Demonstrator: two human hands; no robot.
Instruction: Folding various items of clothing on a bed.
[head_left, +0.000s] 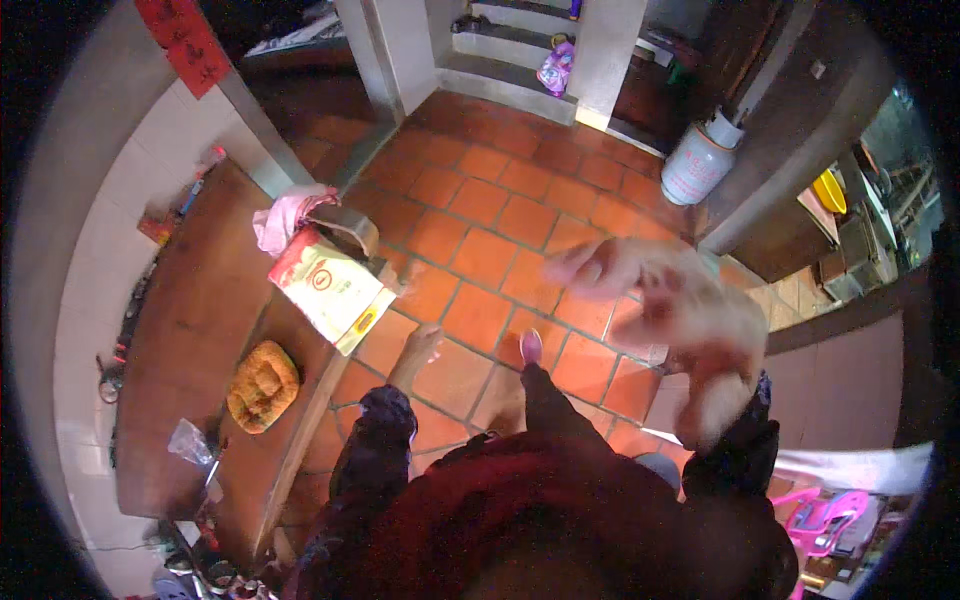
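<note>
My right hand [675, 305] is raised over the floor at the right, blurred by motion. Its fingers look apart, with nothing visible in them. Lower down, beside the wooden table's edge, hangs my left hand [418, 352], fingers loosely apart and holding nothing I can see. Nearest to it is a white bag [335, 295] with red and yellow ends, lying at the table's far right corner. Behind the bag sits a bundled pink cloth [288, 220]. A golden-brown, rounded-square padded item [263, 386] rests on the wooden table [190, 330].
Terracotta tiles [480, 245] cover the floor, where my pink shoe [531, 347] shows. A grey gas cylinder [699, 165] stands against the right wall. Steps [500, 70] rise at the back, with a pink and purple bag [556, 68] on them. A pink plastic chair [835, 520] is at lower right.
</note>
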